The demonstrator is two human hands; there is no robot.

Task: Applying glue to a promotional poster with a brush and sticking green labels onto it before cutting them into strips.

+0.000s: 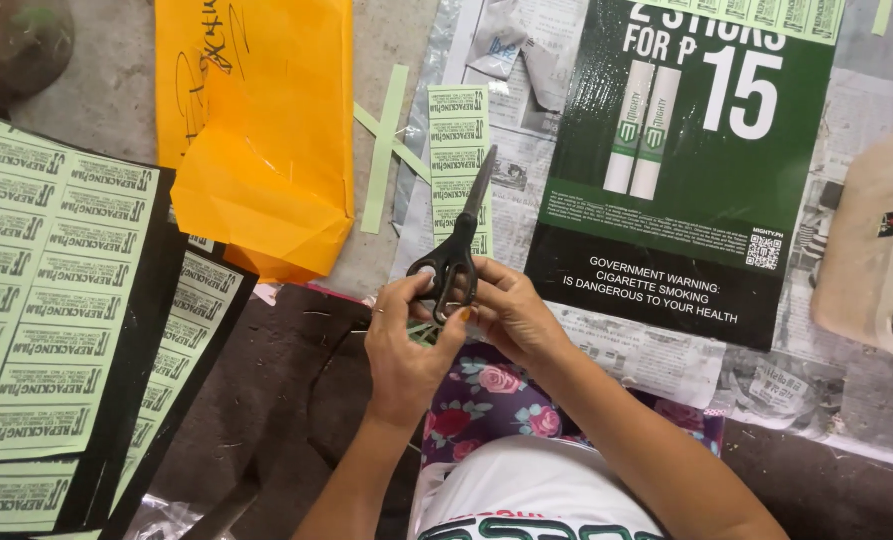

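Scissors (458, 250) held in both my hands above a label strip (458, 160).

My right hand (511, 312) grips the black handles, fingers curled shut through the loops; my left hand (401, 345) pinches the near loop, thumb and forefinger closed (blades together, tips pointing away); the strip lies on newspaper (526, 160), beside a green poster (686, 150); label sheets (51, 290) lie at left.

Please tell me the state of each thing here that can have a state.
scissors: blades shut, tip pointing away
right hand: gripping the scissors handle
left hand: touching the scissors handle
orange envelope: flat, lower corner folded
label sheets: uncut, stacked
label strip: cut off, lying flat
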